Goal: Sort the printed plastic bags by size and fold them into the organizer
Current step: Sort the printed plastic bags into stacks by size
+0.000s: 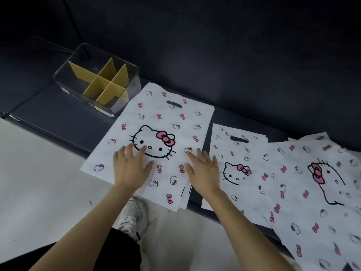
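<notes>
On top of the big printed bag (156, 133) we've got both hands flat; our left hand (130, 167) is spread out with fingers open, fingertips right on the chin of the large cat face, not gripping anything; our right hand (203, 171) is the same deal, palm down, fingers loose and splayed, resting on the bag's right side near its edge; nothing pinched or clenched in either one. That bag is white with pink bows and little cat heads all over, handle cutout at the far end; it looks like it sits on a small stack, since a few more edges peek out under its near right corner. Just to the right, with a dark gap between, lies a smaller bag (234, 163) with the same print; overlapping its right side is a messy pile of more bags (312, 192), big ones, turned at an angle and blurry toward the edge of the view. All of it lies on a dark sofa seat (68, 118). Off to the far left on that seat stands the clear organizer (97, 83) with yellow cardboard dividers (105, 83); its compartments look empty. Below, our white sneaker (132, 214) is on the pale floor (39, 182).
</notes>
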Available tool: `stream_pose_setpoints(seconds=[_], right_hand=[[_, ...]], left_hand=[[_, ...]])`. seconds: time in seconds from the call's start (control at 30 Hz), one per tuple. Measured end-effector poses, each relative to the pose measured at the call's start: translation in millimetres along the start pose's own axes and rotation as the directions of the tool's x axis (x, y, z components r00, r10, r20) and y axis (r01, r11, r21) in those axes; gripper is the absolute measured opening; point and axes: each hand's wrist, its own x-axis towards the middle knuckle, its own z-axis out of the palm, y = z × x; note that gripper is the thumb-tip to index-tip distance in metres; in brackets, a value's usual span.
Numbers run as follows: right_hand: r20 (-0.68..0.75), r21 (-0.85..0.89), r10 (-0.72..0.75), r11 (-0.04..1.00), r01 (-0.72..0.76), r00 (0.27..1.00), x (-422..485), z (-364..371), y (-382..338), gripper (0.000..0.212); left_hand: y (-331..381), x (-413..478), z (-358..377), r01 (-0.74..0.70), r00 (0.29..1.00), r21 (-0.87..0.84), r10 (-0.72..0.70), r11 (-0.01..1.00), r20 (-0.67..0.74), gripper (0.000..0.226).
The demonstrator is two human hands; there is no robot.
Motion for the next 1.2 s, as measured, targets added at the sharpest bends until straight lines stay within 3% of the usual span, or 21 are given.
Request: stream_pose_setpoints(seconds=[0.1, 0.13, 0.27, 0.33, 0.4, 0.5, 0.6, 0.67, 0.73, 0.8, 0.93, 1.0, 1.07, 1.13, 1.2], right_hand=[[-0.350, 0.038, 0.150, 0.989, -0.146, 0.925, -35, -9, 46, 0.048], [-0.400, 0.021, 0.216, 0.974, -0.227, 0.890, -50, -11, 69, 0.053], [-0.254, -0.068, 0.513, 0.836, -0.545, 0.820, -112, -9, 157, 0.069], [-0.132, -0.148, 0.588, 0.785, -0.602, 0.798, -135, -7, 185, 0.075], [-0.122, -0.145, 0.588, 0.787, -0.600, 0.800, -147, -6, 199, 0.067], [-0.284, 0.059, 0.571, 0.812, -0.581, 0.770, -156, -8, 207, 0.042], [-0.310, 0.330, 0.663, 0.747, -0.576, 0.682, -164, -18, 213, 0.053], [-0.280, 0.531, 0.696, 0.686, -0.497, 0.662, -173, -36, 214, 0.059], [-0.213, 0.652, 0.651, 0.650, -0.390, 0.729, -179, -52, 212, 0.062], [-0.115, 0.660, 0.553, 0.663, -0.353, 0.825, -183, -63, 204, 0.053], [0.044, 0.712, 0.435, 0.618, -0.334, 0.899, -187, -74, 190, 0.025], [0.152, 0.749, 0.358, 0.566, -0.343, 0.921, -193, -81, 186, 0.027], [0.272, 0.791, 0.284, 0.477, -0.382, 0.919, -198, -88, 185, 0.033], [0.277, 0.815, 0.314, 0.423, -0.395, 0.908, -198, -93, 188, 0.041], [0.108, 0.776, 0.432, 0.526, -0.348, 0.895, -189, -97, 194, 0.041]], left_hand=[[35, 0, 15, -0.252, 0.960, 0.042, 0.244, 0.967, 0.140, 0.058], [48, -2, 19, -0.303, 0.945, 0.034, 0.295, 0.953, 0.143, 0.059], [107, -19, 27, -0.415, 0.905, -0.114, 0.423, 0.903, 0.053, 0.052], [138, -28, 32, -0.442, 0.892, -0.211, 0.452, 0.872, 0.000, 0.047], [167, -36, 37, -0.426, 0.896, -0.310, 0.444, 0.850, -0.014, 0.035], [205, -44, 38, -0.298, 0.918, -0.456, 0.382, 0.839, 0.103, 0.029], [236, -45, 33, -0.079, 0.908, -0.588, 0.302, 0.805, 0.291, 0.030], [254, -43, 22, 0.140, 0.878, -0.670, 0.221, 0.729, 0.424, 0.028], [269, -39, 11, 0.357, 0.833, -0.744, 0.169, 0.564, 0.527, 0.029], [281, -34, 6, 0.458, 0.803, -0.760, 0.154, 0.461, 0.576, 0.033], [293, -23, 1, 0.653, 0.705, -0.706, 0.121, 0.276, 0.699, 0.078], [296, -23, 2, 0.602, 0.753, -0.715, 0.047, 0.355, 0.657, 0.071], [295, -24, 1, 0.413, 0.874, -0.743, 0.000, 0.527, 0.486, 0.066], [287, -24, -9, 0.126, 0.955, -0.730, 0.117, 0.672, 0.272, 0.068], [272, -21, -27, -0.125, 0.933, -0.621, 0.304, 0.774, 0.191, 0.073]])
